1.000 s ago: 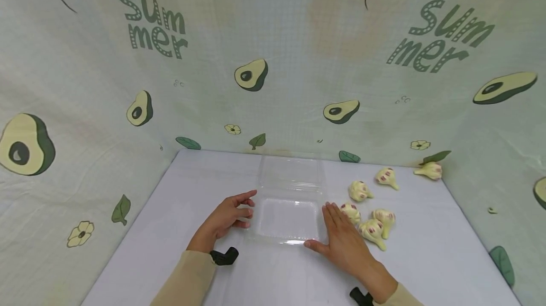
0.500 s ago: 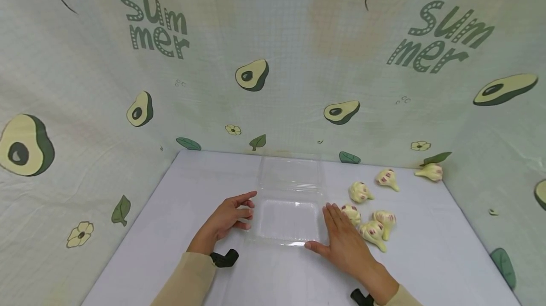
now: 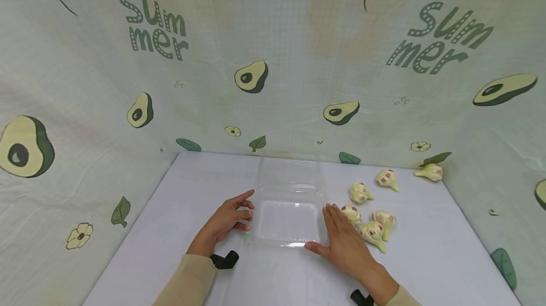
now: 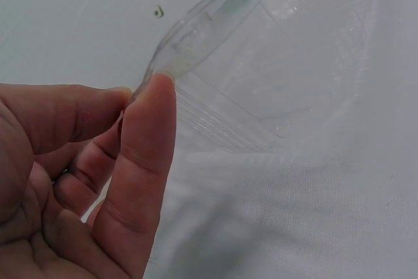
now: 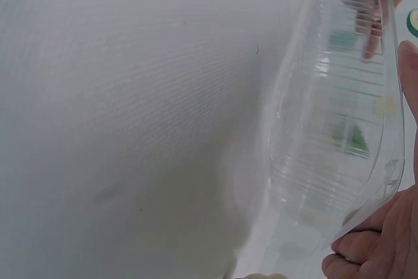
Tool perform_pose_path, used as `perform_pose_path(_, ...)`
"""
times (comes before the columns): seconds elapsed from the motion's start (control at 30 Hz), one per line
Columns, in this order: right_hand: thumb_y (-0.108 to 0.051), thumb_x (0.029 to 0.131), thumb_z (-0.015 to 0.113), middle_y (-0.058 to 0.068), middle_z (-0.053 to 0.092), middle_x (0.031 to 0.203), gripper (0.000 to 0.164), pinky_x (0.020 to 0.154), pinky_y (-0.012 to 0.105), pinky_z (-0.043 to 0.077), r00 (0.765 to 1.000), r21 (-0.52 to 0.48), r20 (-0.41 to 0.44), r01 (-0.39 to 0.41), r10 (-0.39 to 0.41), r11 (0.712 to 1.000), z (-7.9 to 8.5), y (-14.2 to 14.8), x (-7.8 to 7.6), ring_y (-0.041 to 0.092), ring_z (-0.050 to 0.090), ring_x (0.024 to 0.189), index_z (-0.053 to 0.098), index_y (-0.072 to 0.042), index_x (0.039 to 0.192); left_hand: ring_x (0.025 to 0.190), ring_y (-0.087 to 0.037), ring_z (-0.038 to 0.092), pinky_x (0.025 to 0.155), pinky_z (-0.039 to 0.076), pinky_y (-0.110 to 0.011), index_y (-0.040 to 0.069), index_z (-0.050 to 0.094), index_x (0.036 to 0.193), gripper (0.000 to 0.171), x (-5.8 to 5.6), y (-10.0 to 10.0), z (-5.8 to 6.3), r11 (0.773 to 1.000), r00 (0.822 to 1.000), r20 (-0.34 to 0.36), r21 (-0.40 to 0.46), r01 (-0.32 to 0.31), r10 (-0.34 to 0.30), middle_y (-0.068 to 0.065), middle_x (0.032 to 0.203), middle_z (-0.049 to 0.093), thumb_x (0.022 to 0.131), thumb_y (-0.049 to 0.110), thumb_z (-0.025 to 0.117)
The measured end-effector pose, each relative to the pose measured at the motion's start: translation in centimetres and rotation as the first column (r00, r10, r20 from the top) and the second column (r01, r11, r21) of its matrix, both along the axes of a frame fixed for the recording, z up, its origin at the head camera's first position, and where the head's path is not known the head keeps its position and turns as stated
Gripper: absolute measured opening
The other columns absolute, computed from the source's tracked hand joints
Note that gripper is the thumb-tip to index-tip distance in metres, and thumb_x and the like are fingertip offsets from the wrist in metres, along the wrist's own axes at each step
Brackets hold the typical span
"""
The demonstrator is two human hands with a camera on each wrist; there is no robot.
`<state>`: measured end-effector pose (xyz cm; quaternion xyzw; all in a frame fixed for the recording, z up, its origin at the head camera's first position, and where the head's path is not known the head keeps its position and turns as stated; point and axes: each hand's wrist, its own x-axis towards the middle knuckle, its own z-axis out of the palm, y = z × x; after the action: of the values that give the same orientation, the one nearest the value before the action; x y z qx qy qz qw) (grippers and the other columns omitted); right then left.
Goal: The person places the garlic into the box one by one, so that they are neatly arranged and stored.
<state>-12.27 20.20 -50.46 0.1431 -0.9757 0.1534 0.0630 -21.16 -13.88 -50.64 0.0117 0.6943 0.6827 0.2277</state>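
Note:
A clear plastic clamshell box (image 3: 287, 220) lies on the white table with its lid (image 3: 291, 172) folded back, away from me. At its left side, my left hand (image 3: 228, 218) pinches the rim between thumb and finger, as the left wrist view shows. My right hand (image 3: 347, 244) lies along the right side, fingers straight and together, thumb at the near right corner. Ribbed walls of the box (image 5: 333, 115) show close to the right hand in the right wrist view. Beside that hand are garlic bulbs, the nearest (image 3: 351, 213) partly behind its fingers.
Two garlic bulbs (image 3: 373, 235) lie together right of my right hand. Farther back are a bulb (image 3: 359, 192), another bulb (image 3: 386, 178), and one bulb (image 3: 430, 172) at the far right corner. Printed cloth (image 3: 294, 36) walls in the table's back and sides.

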Motion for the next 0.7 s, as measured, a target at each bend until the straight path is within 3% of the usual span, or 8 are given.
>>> perform_pose_path(0.7,-0.081,0.089,0.059,0.027,0.039,0.164,0.113,0.122,0.059,0.037,1.0,-0.002,0.002,-0.001,0.001,1.0,0.25,0.25,0.02,0.045,0.035,0.154,0.042,0.007,0.157,0.088,-0.017,0.062,0.065,0.062,-0.028,0.015,0.038,0.165,0.076,-0.14,0.02,0.07,1.0,1.0,-0.006,-0.006,0.014,-0.014,-0.009,0.12,0.054,0.098,-0.006,0.065)
